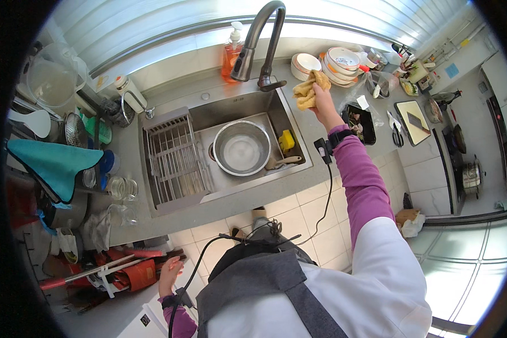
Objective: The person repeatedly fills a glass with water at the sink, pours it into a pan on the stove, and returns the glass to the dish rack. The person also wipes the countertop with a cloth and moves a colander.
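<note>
My right hand (322, 103) is shut on a crumpled yellow-brown cloth (312, 89), held over the counter just right of the sink and in front of the stacked bowls (340, 63). Down at my left side, my left hand (170, 272) has its fingers apart and holds nothing. In the stainless steel sink (253, 114) stands a round metal basin (241, 148). A metal drying rack (175, 158) spans the sink's left part. A yellow sponge (286, 140) and a brush with a light handle (288, 160) lie along its right side.
A grey pull-down faucet (265, 42) arches behind the sink, beside an orange soap bottle (231, 57). On the right counter are a black tray of food (359, 124), scissors (396, 131) and a cutting board (410, 120) with a knife. A teal cloth (59, 162) hangs at left. A black cable runs before me.
</note>
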### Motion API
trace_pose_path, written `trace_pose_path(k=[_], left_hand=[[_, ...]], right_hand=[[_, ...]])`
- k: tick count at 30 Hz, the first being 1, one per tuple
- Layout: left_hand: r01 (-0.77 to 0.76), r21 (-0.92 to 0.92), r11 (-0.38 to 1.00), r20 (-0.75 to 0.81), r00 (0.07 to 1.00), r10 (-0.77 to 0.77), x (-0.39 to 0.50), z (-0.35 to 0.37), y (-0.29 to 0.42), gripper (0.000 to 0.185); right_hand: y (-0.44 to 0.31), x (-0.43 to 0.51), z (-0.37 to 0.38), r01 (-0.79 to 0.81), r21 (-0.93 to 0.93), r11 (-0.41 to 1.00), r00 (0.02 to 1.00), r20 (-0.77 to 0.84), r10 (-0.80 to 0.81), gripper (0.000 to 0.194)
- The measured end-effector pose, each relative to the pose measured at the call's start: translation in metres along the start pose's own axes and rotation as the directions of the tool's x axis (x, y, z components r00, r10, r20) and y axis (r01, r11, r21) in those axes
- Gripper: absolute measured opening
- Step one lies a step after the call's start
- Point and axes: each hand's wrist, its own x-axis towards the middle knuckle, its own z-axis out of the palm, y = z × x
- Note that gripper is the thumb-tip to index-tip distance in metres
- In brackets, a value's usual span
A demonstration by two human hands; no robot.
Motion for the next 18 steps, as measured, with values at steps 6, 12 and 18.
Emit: trace_pose_path(k=[6,12,18], left_hand=[[-0.008,-0.033,0.999,-0.103,0.995,0.005,-0.023,0.011,0.005,0.041],[0.139,-0.141,0.98,-0.187,0.969,-0.164,-0.048,0.051,0.004,0.04],[0.136,-0.108,0.985,-0.205,0.966,-0.156,-0.05,0.097,0.017,0.04]], right_hand=[[0.035,0.071,0.032,0.398,-0.671,0.626,0.917,0.267,-0.297,0.046],[0.065,0.1,0.052,0.627,-0.779,0.029,0.743,0.586,-0.323,0.06],[0.044,0.119,0.055,0.635,-0.767,0.096,0.763,0.602,-0.233,0.057]])
